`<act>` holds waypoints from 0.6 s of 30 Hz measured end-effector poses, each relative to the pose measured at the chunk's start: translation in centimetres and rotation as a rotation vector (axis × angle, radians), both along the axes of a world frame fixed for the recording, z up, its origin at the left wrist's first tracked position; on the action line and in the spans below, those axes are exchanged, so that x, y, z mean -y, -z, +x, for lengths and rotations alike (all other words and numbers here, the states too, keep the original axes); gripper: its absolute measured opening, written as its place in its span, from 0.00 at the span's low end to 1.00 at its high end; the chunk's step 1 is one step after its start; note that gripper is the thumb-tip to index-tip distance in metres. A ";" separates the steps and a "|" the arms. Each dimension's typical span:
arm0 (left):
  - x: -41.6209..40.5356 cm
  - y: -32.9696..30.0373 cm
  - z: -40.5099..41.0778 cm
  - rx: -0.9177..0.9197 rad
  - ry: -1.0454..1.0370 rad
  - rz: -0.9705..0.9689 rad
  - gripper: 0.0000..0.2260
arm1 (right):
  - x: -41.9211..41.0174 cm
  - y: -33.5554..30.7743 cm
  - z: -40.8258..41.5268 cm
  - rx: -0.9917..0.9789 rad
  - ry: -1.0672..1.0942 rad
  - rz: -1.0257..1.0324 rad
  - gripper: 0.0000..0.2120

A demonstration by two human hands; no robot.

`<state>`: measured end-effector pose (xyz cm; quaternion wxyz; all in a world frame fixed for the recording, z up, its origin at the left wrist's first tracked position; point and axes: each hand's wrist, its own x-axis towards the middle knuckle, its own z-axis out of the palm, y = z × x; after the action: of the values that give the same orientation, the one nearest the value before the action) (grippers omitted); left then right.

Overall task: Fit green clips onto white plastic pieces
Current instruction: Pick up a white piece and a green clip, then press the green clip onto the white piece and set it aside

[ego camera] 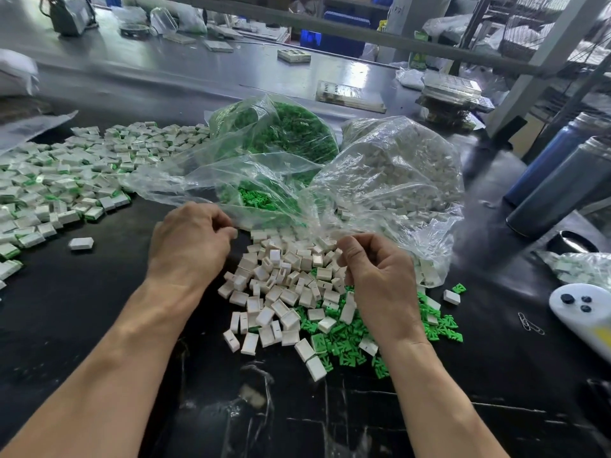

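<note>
Nearest, the loose white plastic pieces (277,292) lie heaped on the black table (99,325), with green clips (344,342) scattered just beside and under them. Both appear light, rigid and small; grip each by its flat sides. The left hand (188,242) and right hand (377,276) have curled fingers; what each pinches cannot be told. Beyond, clear bags (380,180) hold further stock. Finished assemblies (66,180) lie far left.

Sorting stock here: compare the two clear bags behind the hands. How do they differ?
The left bag holds green clips; the right bag holds white pieces. The left bag lies farther back; the right bag reaches nearer, white pieces spilling from its mouth. Both are crumpled clear plastic, open toward the person.
</note>
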<state>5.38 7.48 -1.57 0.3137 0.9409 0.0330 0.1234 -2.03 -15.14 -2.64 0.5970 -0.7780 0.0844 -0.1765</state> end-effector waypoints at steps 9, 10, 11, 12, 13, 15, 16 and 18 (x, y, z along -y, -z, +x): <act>-0.7 0.4 0.6 0.057 -0.103 0.034 0.03 | 0.3 0.5 0.2 -0.057 0.035 -0.044 0.09; -0.8 0.5 0.6 0.066 -0.110 0.041 0.03 | 0.3 0.5 0.2 -0.059 0.037 -0.048 0.09; -0.9 0.6 0.7 0.074 -0.118 0.048 0.03 | 0.4 0.6 0.2 -0.061 0.038 -0.052 0.09; -1.0 0.7 0.7 0.079 -0.127 0.055 0.03 | 0.4 0.6 0.2 -0.063 0.037 -0.054 0.09; -1.0 0.8 0.8 0.080 -0.135 0.063 0.03 | 0.4 0.6 0.3 -0.064 0.035 -0.054 0.09; -1.0 1.1 0.9 0.077 -0.151 0.090 0.04 | 0.4 0.7 0.3 -0.062 0.033 -0.052 0.09; -1.0 1.2 1.0 0.075 -0.158 0.106 0.05 | 0.4 0.7 0.2 -0.059 0.033 -0.051 0.09; -0.9 1.2 1.0 0.074 -0.168 0.133 0.06 | 0.4 0.7 0.2 -0.053 0.032 -0.050 0.10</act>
<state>6.43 8.38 -2.77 0.2401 0.9484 0.0917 0.1857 -1.83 -15.54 -3.34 0.5720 -0.7957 0.1082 -0.1671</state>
